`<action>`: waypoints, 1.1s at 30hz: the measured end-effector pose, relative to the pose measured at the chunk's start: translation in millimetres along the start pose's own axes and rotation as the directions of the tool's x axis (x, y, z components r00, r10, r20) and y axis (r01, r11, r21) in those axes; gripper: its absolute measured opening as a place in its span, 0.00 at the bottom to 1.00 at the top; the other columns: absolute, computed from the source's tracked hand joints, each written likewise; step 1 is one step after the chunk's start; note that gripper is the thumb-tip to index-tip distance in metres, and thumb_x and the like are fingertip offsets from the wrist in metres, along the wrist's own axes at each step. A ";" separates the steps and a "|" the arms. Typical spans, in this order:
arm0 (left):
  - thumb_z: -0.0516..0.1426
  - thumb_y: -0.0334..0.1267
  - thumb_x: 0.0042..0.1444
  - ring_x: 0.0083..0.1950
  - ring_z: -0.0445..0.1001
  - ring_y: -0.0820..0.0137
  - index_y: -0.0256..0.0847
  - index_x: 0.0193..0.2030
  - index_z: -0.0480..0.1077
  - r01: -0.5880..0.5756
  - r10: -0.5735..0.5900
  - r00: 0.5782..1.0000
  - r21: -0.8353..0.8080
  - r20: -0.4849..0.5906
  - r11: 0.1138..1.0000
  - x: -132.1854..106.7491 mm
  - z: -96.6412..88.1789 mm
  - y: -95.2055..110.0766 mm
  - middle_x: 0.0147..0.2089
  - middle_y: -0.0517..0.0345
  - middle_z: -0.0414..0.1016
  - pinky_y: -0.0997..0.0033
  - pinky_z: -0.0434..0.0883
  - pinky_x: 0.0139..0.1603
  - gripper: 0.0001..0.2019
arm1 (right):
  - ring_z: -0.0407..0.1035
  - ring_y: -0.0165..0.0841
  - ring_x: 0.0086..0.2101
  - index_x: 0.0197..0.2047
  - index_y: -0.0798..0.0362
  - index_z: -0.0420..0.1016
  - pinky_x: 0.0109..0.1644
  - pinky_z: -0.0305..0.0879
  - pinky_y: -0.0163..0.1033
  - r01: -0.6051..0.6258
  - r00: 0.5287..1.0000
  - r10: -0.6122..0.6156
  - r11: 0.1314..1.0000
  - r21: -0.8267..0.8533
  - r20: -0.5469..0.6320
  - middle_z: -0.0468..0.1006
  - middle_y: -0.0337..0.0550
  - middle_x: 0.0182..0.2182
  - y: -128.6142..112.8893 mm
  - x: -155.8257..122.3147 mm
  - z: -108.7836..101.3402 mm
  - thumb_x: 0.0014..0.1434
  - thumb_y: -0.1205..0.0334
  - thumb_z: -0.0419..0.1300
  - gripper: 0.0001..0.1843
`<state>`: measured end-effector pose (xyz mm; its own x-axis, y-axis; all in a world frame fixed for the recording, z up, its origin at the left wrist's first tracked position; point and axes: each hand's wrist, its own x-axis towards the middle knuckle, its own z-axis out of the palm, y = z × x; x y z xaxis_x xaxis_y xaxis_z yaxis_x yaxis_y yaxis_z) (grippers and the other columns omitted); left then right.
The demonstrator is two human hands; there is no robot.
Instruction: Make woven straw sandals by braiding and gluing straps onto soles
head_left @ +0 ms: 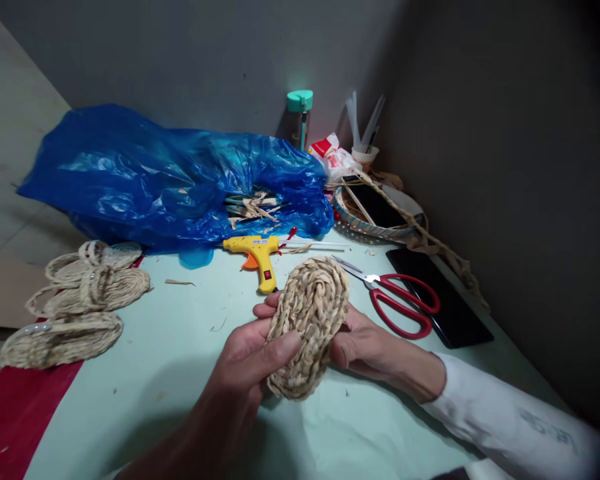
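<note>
An oval sole of coiled, braided straw point(311, 320) is held up over the table between both hands. My left hand point(255, 353) grips its left edge, the thumb lying across the face and the fingers behind. On the other side my right hand point(363, 343) holds the right edge, thumb near the rim; its other fingers are mostly hidden behind the sole. Just beyond the sole lies a yellow glue gun point(257, 257) with an orange trigger. Red-handled scissors point(400, 297) rest to the right, blades partly open.
Several woven straw slippers point(65, 337) lie at the left on red cloth point(27, 407). Behind are a blue plastic bag point(145, 180) with straw strips, a bottle point(300, 110) and a basket point(365, 227) holding a phone point(375, 203). A black tablet-like slab point(460, 313) lies under the scissors.
</note>
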<state>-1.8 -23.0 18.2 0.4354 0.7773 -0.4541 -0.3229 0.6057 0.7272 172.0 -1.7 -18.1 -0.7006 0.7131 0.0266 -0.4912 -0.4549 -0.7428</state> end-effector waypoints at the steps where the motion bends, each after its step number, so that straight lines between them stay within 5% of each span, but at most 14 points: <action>1: 0.64 0.42 0.55 0.39 0.79 0.61 0.34 0.45 0.82 0.003 -0.003 1.000 -0.007 0.001 1.000 0.6 -0.1 -0.6 0.37 0.46 0.83 0.70 0.70 0.36 0.15 | 0.62 0.43 0.64 0.63 0.47 0.72 0.66 0.61 0.46 0.004 1.000 -0.004 1.000 -0.001 -0.002 0.68 0.48 0.66 1.2 0.0 -0.4 0.54 0.53 0.72 0.34; 8: 0.66 0.42 0.53 0.32 0.76 0.68 0.36 0.38 0.83 -0.009 0.009 1.000 -0.037 -0.013 0.999 5.5 -6.1 -7.5 0.31 0.51 0.81 0.75 0.68 0.32 0.11 | 0.65 0.41 0.63 0.61 0.46 0.74 0.66 0.62 0.46 0.004 0.999 -0.005 1.000 -0.024 -0.048 0.71 0.47 0.64 3.7 0.9 1.5 0.54 0.55 0.73 0.32; 15: 0.66 0.43 0.52 0.33 0.76 0.66 0.35 0.39 0.82 -0.018 0.018 1.000 -0.037 -0.010 0.999 6.5 -8.3 -11.7 0.32 0.49 0.80 0.71 0.70 0.35 0.13 | 0.69 0.39 0.59 0.58 0.48 0.76 0.65 0.62 0.44 -0.009 0.996 0.007 1.000 -0.018 -0.092 0.75 0.47 0.60 3.6 1.9 4.2 0.51 0.54 0.74 0.31; 26: 0.66 0.41 0.52 0.44 0.77 0.60 0.34 0.35 0.83 -0.052 0.052 0.999 -0.008 -0.009 0.999 5.3 -8.8 -14.5 0.41 0.46 0.81 0.69 0.71 0.45 0.11 | 0.72 0.40 0.56 0.53 0.50 0.78 0.64 0.64 0.46 -0.034 0.992 0.034 0.999 0.003 -0.125 0.78 0.48 0.56 3.4 3.1 5.2 0.46 0.57 0.77 0.31; 33: 0.67 0.42 0.51 0.32 0.73 0.70 0.35 0.33 0.83 -0.033 0.032 0.999 -0.026 -0.040 0.999 4.1 -5.8 -15.1 0.32 0.51 0.81 0.74 0.69 0.34 0.11 | 0.71 0.39 0.57 0.55 0.51 0.78 0.64 0.64 0.43 -0.025 0.992 0.034 0.997 0.067 -0.121 0.77 0.47 0.57 3.8 2.8 6.4 0.46 0.60 0.77 0.32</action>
<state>0.0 -28.0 2.4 0.3905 0.8025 -0.4511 -0.3589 0.5840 0.7281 164.9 -4.8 -16.6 -0.6487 0.7568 -0.0796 -0.5070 -0.5078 -0.6965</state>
